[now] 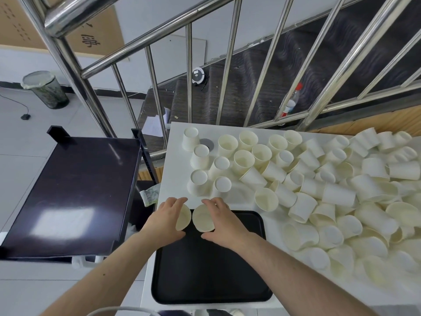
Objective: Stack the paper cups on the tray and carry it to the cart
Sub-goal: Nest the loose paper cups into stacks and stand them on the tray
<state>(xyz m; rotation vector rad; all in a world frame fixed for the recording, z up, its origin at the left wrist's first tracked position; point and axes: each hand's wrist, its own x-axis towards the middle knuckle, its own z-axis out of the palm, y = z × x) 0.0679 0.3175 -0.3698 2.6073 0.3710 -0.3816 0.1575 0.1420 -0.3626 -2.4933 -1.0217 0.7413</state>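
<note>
We hold two paper cups mouth-up at the far left corner of the black tray (211,265), one in each hand: the left cup (184,217) sits in the curl of our left hand (167,218), and the right cup (202,218) in the curl of our right hand (222,221), fingers over the far side of each rim and thumbs on the near side. The two cups stand just beside each other, nearly touching, over the tray's far edge; whether their bases already rest on the tray we cannot tell, since our hands hide them. To do this step well, we judge that we should set both cups down upright and square on the tray's flat floor, well inside its raised lip, keep the squeeze light so the thin walls do not buckle, and leave them close together so later cups can nest into them and build steady stacks. The rest of the tray is bare. Beyond it, on the white table (175,156), lies the heap of loose paper cups (319,190), some upright, some inverted, many on their sides. To our left stands the dark cart (75,190), apart from the table.
</note>
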